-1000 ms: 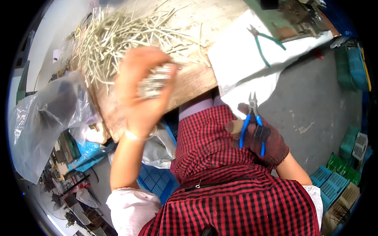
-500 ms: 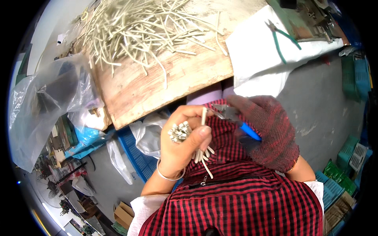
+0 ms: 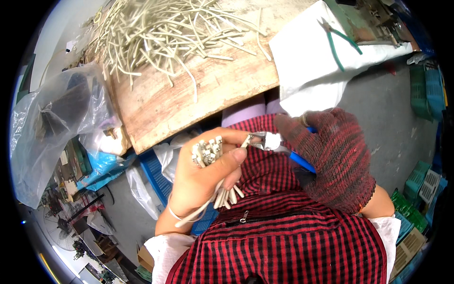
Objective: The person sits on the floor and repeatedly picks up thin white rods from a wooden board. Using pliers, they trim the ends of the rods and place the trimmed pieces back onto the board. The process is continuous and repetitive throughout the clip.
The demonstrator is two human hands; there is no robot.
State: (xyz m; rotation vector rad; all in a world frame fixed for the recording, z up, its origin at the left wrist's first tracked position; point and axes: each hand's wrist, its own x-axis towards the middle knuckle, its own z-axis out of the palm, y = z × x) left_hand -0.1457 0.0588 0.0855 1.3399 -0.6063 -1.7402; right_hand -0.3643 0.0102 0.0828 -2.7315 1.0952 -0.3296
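My bare left hand (image 3: 203,175) is closed round a bundle of short cream-coloured tubes or cords (image 3: 208,150); small metallic bits show at their upper ends, and the other ends stick out below the fingers. One piece is pinched apart between thumb and forefinger, its tip pointing up. My right hand (image 3: 331,158), in a dark red and black knit glove, grips blue-handled pliers (image 3: 273,142). Their jaws meet the tip of the pinched piece; whether they are fully closed on it I cannot tell.
Many loose cream pieces (image 3: 156,38) lie heaped on the wooden table (image 3: 189,109). Green-handled pliers (image 3: 338,42) rest on a white sheet (image 3: 302,80) at the right. Clear plastic (image 3: 61,128) hangs at the left. A blue crate (image 3: 156,175) stands below the table; more crates (image 3: 418,184) are far right.
The pliers have turned and come onto the tip of the pinched piece. My left hand has shifted slightly left and down with the bundle, while my right hand has moved slightly right.
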